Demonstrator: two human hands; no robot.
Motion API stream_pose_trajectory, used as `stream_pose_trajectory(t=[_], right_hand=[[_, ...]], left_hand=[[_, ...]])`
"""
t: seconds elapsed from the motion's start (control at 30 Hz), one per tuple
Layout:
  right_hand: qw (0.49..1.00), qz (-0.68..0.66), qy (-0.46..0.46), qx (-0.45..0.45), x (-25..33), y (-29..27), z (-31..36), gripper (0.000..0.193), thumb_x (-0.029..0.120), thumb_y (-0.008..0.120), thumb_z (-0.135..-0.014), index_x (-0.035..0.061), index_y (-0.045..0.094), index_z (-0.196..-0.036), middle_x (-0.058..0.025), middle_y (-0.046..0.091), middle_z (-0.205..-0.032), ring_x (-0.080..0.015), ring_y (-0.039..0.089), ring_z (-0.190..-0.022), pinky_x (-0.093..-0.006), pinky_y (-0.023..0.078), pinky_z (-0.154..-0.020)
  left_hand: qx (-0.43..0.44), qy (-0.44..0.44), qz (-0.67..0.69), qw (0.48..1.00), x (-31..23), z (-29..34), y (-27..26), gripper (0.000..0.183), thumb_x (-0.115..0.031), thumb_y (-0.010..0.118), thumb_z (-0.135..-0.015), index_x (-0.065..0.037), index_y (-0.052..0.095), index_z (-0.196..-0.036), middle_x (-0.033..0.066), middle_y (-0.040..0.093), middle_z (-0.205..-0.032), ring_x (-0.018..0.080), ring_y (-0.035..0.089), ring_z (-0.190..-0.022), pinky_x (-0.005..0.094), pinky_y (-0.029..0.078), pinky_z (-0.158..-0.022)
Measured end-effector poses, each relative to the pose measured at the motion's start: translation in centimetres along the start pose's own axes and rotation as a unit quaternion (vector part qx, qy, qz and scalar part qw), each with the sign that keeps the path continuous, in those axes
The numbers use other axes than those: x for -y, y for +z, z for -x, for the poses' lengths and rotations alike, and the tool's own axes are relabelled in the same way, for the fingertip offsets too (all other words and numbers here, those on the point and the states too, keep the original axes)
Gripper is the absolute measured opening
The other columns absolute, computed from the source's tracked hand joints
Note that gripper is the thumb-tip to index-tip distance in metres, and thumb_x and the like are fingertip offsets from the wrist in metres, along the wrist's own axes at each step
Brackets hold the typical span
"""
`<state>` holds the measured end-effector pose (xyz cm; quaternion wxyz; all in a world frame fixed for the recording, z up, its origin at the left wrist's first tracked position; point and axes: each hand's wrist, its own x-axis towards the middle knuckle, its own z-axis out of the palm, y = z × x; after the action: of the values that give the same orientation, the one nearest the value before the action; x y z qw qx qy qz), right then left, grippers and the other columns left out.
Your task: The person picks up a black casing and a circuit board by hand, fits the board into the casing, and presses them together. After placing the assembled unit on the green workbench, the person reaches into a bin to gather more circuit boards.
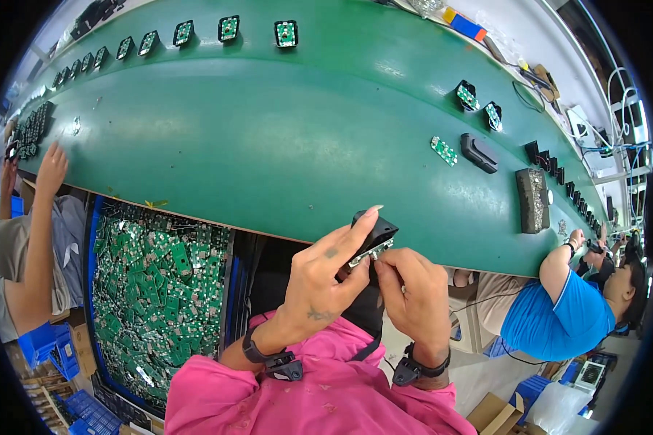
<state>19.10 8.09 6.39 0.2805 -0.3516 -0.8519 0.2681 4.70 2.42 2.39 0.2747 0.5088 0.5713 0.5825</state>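
My left hand [318, 274] grips a small black plastic housing [379, 229] just off the bench's near edge, its index finger stretched along the top. A pale-edged circuit board [360, 255] sits at the housing's open side, by my left thumb. My right hand [419, 288] is closed in a pinch right beside the board; whatever lies between its fingertips is too small to name. Farther right on the bench, a loose green circuit board [444, 151] lies next to a black plastic casing [479, 153].
A green bench [254, 145] spans the view. Housings with boards [286, 33] line its far side. Below left stands a blue-rimmed bin [93, 290] of circuit boards. A dark block [532, 201] stands at right. Co-workers sit left and right, one in a blue shirt [559, 315].
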Motion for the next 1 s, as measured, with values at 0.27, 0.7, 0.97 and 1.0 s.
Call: stream_pose_trajectory(t=[0.27, 0.7, 0.97, 1.0], right_hand=[[0.997, -0.042, 0.036, 0.052, 0.0, -0.7, -0.4, 0.004, 0.000, 0.062, -0.088, 0.0001, 0.061, -0.084, -0.0096, 0.060, -0.064, -0.0227, 0.059, -0.052, -0.0332, 0.042, -0.051], [0.962, -0.168, 0.205, -0.059, -1.9, 0.8, 0.4, 0.011, 0.004, 0.064, -0.094, -0.0054, 0.063, -0.098, -0.0023, 0.064, -0.075, -0.0052, 0.058, -0.060, -0.0208, 0.046, -0.052], [0.992, -0.094, 0.074, -0.022, -2.9, 1.6, 1.8, 0.009, 0.004, 0.063, -0.095, -0.0040, 0.059, -0.092, -0.0048, 0.064, -0.073, -0.0078, 0.061, -0.060, -0.0228, 0.049, -0.053], [0.993, -0.098, 0.067, -0.020, -2.7, 1.3, 1.9, 0.009, 0.004, 0.063, -0.095, -0.0040, 0.059, -0.092, -0.0048, 0.064, -0.073, -0.0078, 0.061, -0.060, -0.0228, 0.049, -0.053]], left_hand=[[0.042, 0.061, -0.098, 0.992, 0.0, -0.3, -0.5, 0.059, 0.008, 0.066, -0.076, -0.006, 0.060, -0.133, 0.0182, 0.069, -0.111, 0.0195, 0.067, -0.070, 0.0266, 0.055, -0.058], [0.033, -0.204, 0.333, 0.920, 1.0, -0.6, 0.1, 0.052, -0.003, 0.061, -0.091, -0.001, 0.044, -0.141, 0.0149, 0.063, -0.117, 0.0179, 0.069, -0.092, 0.0262, 0.060, -0.070], [0.085, -0.300, 0.457, 0.833, 2.0, -1.1, -1.0, 0.044, -0.031, 0.047, -0.105, -0.008, 0.046, -0.142, 0.0112, 0.067, -0.103, 0.0173, 0.071, -0.072, 0.0252, 0.060, -0.055], [0.079, -0.296, 0.454, 0.837, 1.8, -1.1, -1.0, 0.044, -0.031, 0.047, -0.105, -0.008, 0.046, -0.142, 0.0112, 0.067, -0.103, 0.0173, 0.071, -0.072, 0.0252, 0.060, -0.055]])
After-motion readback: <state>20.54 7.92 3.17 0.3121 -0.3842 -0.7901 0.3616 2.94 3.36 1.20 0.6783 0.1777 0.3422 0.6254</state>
